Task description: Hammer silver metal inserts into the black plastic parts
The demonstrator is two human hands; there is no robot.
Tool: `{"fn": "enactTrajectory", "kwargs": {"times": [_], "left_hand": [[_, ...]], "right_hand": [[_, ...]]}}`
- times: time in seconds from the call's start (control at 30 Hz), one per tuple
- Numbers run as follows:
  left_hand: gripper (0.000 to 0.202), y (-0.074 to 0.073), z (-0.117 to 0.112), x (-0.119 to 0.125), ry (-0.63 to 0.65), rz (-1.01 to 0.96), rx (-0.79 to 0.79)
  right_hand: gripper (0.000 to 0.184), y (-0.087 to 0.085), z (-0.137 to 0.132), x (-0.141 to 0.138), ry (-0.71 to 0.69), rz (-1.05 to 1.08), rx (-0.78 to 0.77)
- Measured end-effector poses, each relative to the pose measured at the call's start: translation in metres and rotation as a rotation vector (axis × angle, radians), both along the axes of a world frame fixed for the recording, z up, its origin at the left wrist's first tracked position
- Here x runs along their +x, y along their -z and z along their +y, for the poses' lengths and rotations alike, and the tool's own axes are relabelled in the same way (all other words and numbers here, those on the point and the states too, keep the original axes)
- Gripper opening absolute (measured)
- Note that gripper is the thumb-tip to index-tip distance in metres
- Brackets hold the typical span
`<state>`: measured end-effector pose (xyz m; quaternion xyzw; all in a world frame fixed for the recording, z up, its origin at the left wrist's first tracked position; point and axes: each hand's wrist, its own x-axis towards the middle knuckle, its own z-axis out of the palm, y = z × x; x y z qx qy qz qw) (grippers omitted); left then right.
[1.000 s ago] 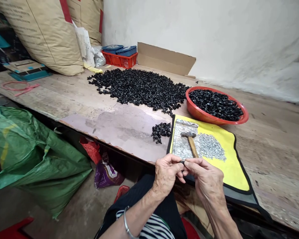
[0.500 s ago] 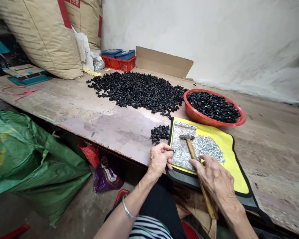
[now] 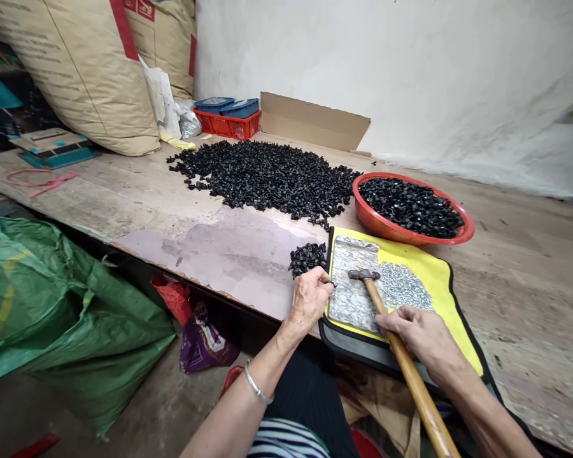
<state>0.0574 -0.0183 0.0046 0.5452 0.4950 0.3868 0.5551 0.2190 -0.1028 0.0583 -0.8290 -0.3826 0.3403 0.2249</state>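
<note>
My left hand (image 3: pixel 311 298) is closed and pinches a small black part (image 3: pixel 333 284) against the left edge of a grey metal plate (image 3: pixel 353 299). My right hand (image 3: pixel 423 334) wraps round the wooden handle of a hammer (image 3: pixel 394 340), whose head rests on the plate. The plate lies on a yellow mat (image 3: pixel 437 280) beside a heap of small silver pieces (image 3: pixel 403 286). A little pile of black parts (image 3: pixel 307 257) sits just beyond my left hand.
A large spread of black parts (image 3: pixel 267 175) covers the table's middle, and a red bowl (image 3: pixel 379 222) full of them stands behind the mat. Tan sacks (image 3: pixel 86 70), a red basket (image 3: pixel 226 124) and cardboard (image 3: pixel 315 121) line the back. A green bag (image 3: pixel 67 305) lies below left.
My hands parted from in front of me. The left carried the small black part to the plate's edge, and the right took hold of the hammer handle.
</note>
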Motion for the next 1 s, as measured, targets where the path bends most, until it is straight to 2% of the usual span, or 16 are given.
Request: {"fn": "enactTrajectory", "kwargs": {"times": [0.07, 0.13, 0.2, 0.23, 0.33, 0.53, 0.63, 0.7, 0.8, 0.87, 1.0], "left_hand": [[0.004, 0.001, 0.000, 0.000, 0.001, -0.003, -0.006], [0.004, 0.002, 0.000, 0.000, 0.003, -0.033, -0.020], [0.005, 0.004, 0.000, 0.001, 0.009, -0.075, -0.042], [0.006, 0.005, 0.000, 0.001, 0.013, -0.099, -0.053], [0.007, 0.005, 0.000, 0.002, 0.009, -0.158, -0.085], [0.008, 0.003, 0.000, 0.003, -0.036, -0.161, -0.115], [0.008, 0.002, 0.000, 0.003, -0.041, -0.146, -0.105], [0.008, 0.002, -0.001, 0.002, -0.035, -0.137, -0.095], [0.008, 0.002, -0.001, 0.002, -0.021, -0.122, -0.092], [0.008, 0.001, 0.000, 0.001, -0.022, -0.111, -0.100], [0.009, 0.003, 0.001, 0.002, -0.016, -0.119, -0.113]], "right_hand": [[0.023, -0.002, -0.006, -0.001, 0.136, 0.434, 0.003], [0.024, -0.003, -0.014, -0.004, 0.249, 0.770, 0.008], [0.028, -0.003, -0.021, -0.006, 0.316, 0.916, 0.004], [0.029, -0.002, -0.024, -0.008, 0.334, 0.919, 0.012], [0.027, 0.001, -0.033, -0.015, 0.286, 0.698, 0.082], [0.039, 0.022, -0.040, -0.030, -0.074, -0.230, 0.398], [0.042, 0.028, -0.040, -0.034, -0.231, -0.609, 0.492], [0.042, 0.024, -0.041, -0.037, -0.269, -0.757, 0.563], [0.040, 0.018, -0.041, -0.043, -0.218, -0.885, 0.695], [0.035, 0.018, -0.040, -0.048, -0.236, -0.971, 0.670], [0.032, 0.025, -0.038, -0.049, -0.367, -1.125, 0.453]]}}
